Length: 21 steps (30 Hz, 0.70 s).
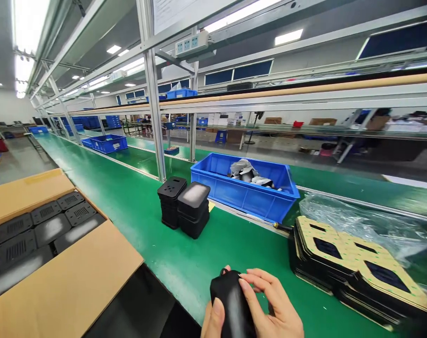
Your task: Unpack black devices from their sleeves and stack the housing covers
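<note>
A black plastic casing [234,300] with a glossy face is held low in front of me, tilted over the table's near edge. My left hand [213,319] grips its left side, thumb lying on the face. The fingers of my right hand [270,305] pinch the upper right edge; whether something thin sits between those fingertips I cannot make out. Beyond the casing stand two stacks of black parts: flat plates with holes [171,202] on the left and smooth-topped casings [194,211] on the right.
An open cardboard box [104,263] of black slotted casings [16,251] stands at left. A blue bin [241,197] holds crumpled wrapping. At right lie stacked black sheets with yellow backing [340,249], a clear plastic bag [371,225] and a screwdriver [282,227]. A metal post [153,112] rises behind the stacks.
</note>
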Each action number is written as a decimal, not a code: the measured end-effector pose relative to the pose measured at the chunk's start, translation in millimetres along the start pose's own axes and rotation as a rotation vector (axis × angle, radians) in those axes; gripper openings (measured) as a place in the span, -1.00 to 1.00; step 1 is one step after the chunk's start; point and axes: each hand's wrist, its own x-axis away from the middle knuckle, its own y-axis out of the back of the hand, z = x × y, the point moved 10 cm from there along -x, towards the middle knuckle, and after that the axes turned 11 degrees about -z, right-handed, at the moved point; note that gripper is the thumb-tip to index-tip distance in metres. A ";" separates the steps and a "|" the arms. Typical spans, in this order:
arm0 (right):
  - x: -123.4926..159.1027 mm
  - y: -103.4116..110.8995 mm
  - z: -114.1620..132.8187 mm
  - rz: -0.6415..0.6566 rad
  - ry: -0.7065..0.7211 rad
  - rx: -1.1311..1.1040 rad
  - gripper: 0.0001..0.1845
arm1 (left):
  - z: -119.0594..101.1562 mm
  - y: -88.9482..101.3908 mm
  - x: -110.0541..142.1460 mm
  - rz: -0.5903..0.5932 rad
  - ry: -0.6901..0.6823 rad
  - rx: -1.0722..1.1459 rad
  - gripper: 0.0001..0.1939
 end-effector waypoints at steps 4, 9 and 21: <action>-10.0 -2.6 3.7 0.033 0.068 0.051 -0.74 | 1.2 9.7 1.8 -0.098 -0.075 -0.076 -0.47; -3.2 -14.4 6.5 0.166 -0.032 -0.114 -0.74 | -13.7 5.6 -4.3 -0.118 -0.027 -0.194 -0.31; 4.4 3.7 35.9 -0.187 0.425 -0.069 -0.64 | -10.2 -39.2 -10.8 0.253 0.189 -0.122 -0.46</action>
